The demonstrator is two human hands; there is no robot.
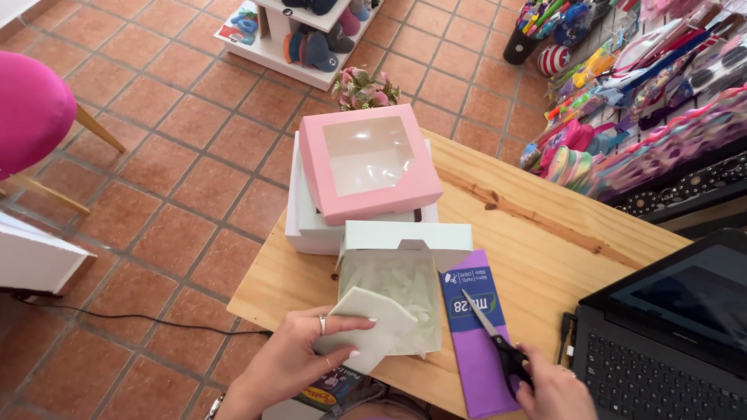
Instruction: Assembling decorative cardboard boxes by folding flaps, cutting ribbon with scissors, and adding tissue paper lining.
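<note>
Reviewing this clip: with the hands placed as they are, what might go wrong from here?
1. The right hand grips scissors whose open blades point toward the left hand and its folded pale tissue; a nick seems possible.
2. The blades lie over the purple paper pack and might cut it.
3. The pink window box sits askew on the white box and could slide.

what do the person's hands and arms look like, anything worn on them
Both arms are bare as far as they show, with no sleeves in view. The left hand wears a ring on the ring finger and a second thin ring on another finger, has long pale nails, and a bracelet or watch sits at the wrist near the frame's bottom edge. The right hand shows a ring too; its nails are hidden.
</note>
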